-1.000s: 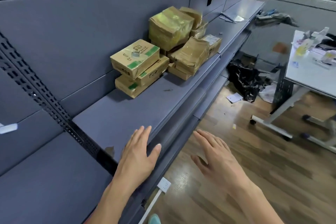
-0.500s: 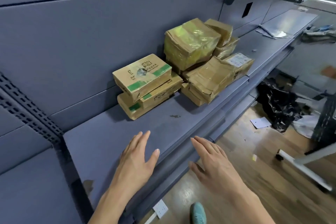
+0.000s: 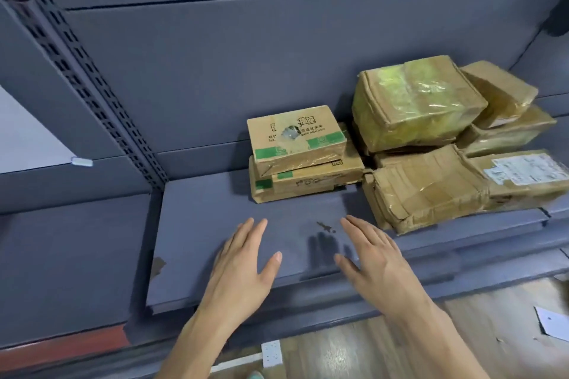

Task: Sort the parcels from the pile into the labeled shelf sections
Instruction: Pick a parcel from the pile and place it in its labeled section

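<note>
At the bottom edge of my view, a white socket strip (image 3: 271,353) lies on the wooden floor (image 3: 369,348), and a sheet of paper (image 3: 554,323) is cut off at the right border. Both forearms run out of frame below.

My left hand (image 3: 243,264) and right hand (image 3: 375,261) are spread flat, fingers straight and holding nothing, over the front part of the grey shelf (image 3: 197,240). I cannot tell whether the palms touch the surface. A small dark mark sits on the shelf between the fingertips.

Beyond the hands, the pile of parcels sits on the same shelf, from the middle to the right. Nearest the right hand is a flat taped parcel (image 3: 431,191), its brown wrap wrinkled and torn at the front corner. To its right lies a labelled parcel (image 3: 523,175), its white label too blurred to read and its far end cut off by the frame. On the left of the pile, a green-printed carton (image 3: 297,138) lies on top of a flat carton (image 3: 308,181). The tape on its lid is torn over the print.

Behind these, against the back panel, a bulky taped parcel (image 3: 415,101) shines yellowish under its tape. It hides most of whatever it rests on. Two smaller parcels (image 3: 498,92) are stacked to its right.

At far left, a perforated upright (image 3: 92,77) divides the sections, beside a small white tag (image 3: 81,161) whose writing I cannot make out.
</note>
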A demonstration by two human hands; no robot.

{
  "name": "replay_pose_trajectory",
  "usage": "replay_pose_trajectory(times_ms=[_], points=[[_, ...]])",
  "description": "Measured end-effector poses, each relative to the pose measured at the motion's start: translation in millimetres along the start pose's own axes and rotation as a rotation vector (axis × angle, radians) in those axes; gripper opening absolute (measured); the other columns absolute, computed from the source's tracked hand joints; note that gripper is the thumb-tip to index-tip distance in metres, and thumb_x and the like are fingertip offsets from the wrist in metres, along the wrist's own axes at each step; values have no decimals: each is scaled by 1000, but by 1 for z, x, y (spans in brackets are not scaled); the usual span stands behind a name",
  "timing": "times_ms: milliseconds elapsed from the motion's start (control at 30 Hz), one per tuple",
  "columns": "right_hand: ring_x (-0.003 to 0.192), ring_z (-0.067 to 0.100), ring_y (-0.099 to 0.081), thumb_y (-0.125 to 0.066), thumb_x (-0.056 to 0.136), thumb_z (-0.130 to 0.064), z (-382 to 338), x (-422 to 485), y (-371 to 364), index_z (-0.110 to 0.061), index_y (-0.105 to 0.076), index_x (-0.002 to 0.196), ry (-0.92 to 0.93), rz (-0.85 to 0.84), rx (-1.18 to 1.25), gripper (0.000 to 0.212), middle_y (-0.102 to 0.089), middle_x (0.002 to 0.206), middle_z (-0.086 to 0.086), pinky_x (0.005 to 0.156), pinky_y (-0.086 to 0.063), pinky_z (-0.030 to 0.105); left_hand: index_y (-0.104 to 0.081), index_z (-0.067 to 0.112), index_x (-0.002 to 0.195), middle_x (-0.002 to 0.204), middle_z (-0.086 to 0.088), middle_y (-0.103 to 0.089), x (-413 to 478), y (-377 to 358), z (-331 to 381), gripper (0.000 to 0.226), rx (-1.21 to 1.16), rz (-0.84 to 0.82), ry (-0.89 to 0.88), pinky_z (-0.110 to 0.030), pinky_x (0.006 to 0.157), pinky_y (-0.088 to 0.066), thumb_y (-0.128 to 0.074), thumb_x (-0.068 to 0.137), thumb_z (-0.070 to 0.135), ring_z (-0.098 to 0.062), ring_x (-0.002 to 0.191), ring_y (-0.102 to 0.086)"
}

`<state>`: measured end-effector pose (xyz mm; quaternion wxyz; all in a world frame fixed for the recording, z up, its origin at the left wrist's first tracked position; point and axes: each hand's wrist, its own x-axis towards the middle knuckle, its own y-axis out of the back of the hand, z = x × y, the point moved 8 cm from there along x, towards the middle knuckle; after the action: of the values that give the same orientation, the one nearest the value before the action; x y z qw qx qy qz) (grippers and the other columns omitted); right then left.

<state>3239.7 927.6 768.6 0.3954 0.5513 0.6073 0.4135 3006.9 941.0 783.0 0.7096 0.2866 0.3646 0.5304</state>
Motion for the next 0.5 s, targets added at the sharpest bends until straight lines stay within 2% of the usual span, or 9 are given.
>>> replay_pose_trajectory(times_ms=[233,500], points=[[150,12,-23,-50,101,-46,-20,36,-2,-19,-27,159,65,-4,-26,68,-29,163,-6,121,-14,26,-7,42,163,170,20,-2,16,19,-20,69,-31,48,49,-35,127,-14,-42,105,55,-3,157,-1],[150,15,-25,-49,102,-46,-15,61,27,-18,-24,160,-54,67,-38,69,-29,163,-4,120,-18,26,-12,43,162,171,18,-8,63,41,-27,69,-92,46,-16,-34,123,-21,-43,102,58,-6,157,-10]])
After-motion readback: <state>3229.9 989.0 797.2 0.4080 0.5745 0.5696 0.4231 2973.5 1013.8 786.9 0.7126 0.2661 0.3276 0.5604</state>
